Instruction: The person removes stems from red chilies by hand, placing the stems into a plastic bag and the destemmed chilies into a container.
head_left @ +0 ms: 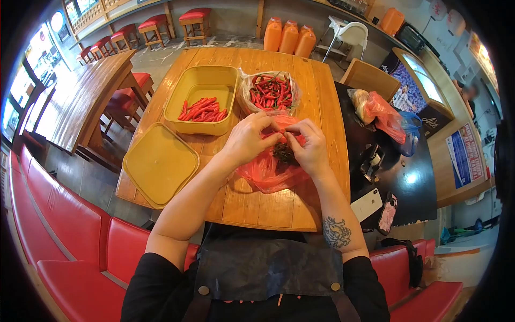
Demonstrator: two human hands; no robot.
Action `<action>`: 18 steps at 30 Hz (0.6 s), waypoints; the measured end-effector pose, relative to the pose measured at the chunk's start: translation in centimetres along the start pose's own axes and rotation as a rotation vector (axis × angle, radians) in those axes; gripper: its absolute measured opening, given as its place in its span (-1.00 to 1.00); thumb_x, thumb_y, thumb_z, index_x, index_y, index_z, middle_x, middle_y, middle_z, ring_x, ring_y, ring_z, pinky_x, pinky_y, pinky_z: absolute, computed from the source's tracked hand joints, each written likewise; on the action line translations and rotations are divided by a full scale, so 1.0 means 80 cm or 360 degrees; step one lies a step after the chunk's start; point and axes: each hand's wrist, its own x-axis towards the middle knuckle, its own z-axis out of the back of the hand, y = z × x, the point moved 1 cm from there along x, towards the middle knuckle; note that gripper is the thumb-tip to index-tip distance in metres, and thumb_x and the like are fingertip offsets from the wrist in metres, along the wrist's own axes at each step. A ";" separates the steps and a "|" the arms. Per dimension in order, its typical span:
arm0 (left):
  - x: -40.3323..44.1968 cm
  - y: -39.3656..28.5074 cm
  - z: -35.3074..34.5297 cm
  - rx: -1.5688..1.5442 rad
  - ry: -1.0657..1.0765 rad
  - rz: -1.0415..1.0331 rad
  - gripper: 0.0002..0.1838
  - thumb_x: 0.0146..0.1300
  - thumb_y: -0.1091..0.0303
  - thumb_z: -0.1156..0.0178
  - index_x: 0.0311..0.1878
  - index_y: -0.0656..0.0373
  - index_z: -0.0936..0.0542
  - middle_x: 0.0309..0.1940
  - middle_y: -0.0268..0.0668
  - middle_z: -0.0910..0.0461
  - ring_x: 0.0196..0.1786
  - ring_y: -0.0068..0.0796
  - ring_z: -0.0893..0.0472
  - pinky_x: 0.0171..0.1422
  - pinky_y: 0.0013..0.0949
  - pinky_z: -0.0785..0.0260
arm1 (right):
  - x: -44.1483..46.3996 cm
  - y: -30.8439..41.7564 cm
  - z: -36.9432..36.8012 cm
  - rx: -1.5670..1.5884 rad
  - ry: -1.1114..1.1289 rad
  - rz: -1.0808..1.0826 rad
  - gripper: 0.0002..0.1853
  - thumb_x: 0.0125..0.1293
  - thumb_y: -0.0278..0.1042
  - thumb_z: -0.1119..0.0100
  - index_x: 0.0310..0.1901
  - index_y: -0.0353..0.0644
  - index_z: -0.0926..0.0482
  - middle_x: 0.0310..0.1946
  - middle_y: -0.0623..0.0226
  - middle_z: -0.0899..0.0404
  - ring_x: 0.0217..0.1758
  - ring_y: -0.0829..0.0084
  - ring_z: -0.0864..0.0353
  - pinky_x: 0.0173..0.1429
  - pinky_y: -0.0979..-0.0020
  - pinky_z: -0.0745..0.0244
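My left hand (251,137) and my right hand (308,146) meet over the wooden table, both closed in a pinch. Between the fingertips shows a small red chili pepper (281,130), mostly covered by the fingers. Below them a red plastic bag (263,174) lies spread out, with a heap of green chili stems (282,154) in it. Just beyond the hands stands a clear plastic bag (247,95) full of red chilies with stems (271,91). To the left, a yellow plastic tub (212,129) holds stemless red chilies (204,111) at its near side.
The yellow lid (161,163) lies flat at the table's (257,209) left edge. On the black table (416,188) to the right are a white phone (367,205), a pink patterned case (388,213) and filled plastic bags (383,115). Red bench seats (70,209) run along the near side.
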 end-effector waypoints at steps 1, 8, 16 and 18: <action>0.000 0.001 -0.001 -0.0005 -0.0017 -0.0006 -0.80 0.06 0.35 -0.34 -0.31 0.25 -0.60 -0.38 -0.17 -0.54 -0.28 -0.20 -0.55 -0.17 -0.26 -0.40 | 0.000 0.000 0.000 -0.0012 -0.0017 -0.0021 -0.90 0.08 -0.44 -0.29 -0.36 -0.16 -0.57 -0.39 0.29 -0.52 -0.25 0.20 -0.53 -0.13 0.26 -0.37; -0.001 0.000 -0.006 -0.0007 -0.0004 0.0111 -0.81 0.04 0.30 -0.33 -0.40 0.21 -0.58 -0.40 -0.18 -0.54 -0.22 -0.13 -0.54 -0.13 -0.17 -0.39 | -0.001 0.001 0.001 -0.0020 -0.0010 0.0004 -0.89 0.06 -0.44 -0.31 -0.43 -0.16 -0.53 -0.43 0.30 -0.51 -0.28 0.21 -0.52 -0.14 0.26 -0.34; -0.002 -0.006 -0.008 0.0002 -0.0037 0.0235 -0.74 0.07 0.26 -0.36 -0.36 0.29 -0.60 -0.45 -0.11 -0.59 -0.40 -0.24 -0.58 -0.27 -0.28 -0.41 | -0.002 0.003 -0.002 -0.0041 -0.0039 0.0004 -0.83 0.02 -0.44 -0.31 -0.51 -0.18 -0.46 -0.51 0.29 -0.48 -0.36 0.20 -0.50 -0.19 0.25 -0.32; -0.003 -0.009 -0.008 -0.0016 -0.0015 0.0322 -0.73 0.07 0.25 -0.36 -0.36 0.30 -0.60 -0.47 -0.11 -0.60 -0.43 -0.29 -0.57 -0.30 -0.29 -0.41 | -0.002 0.004 -0.002 -0.0057 -0.0049 0.0003 -0.83 0.02 -0.44 -0.31 -0.52 -0.18 -0.45 -0.52 0.29 -0.48 -0.37 0.19 -0.50 -0.20 0.25 -0.33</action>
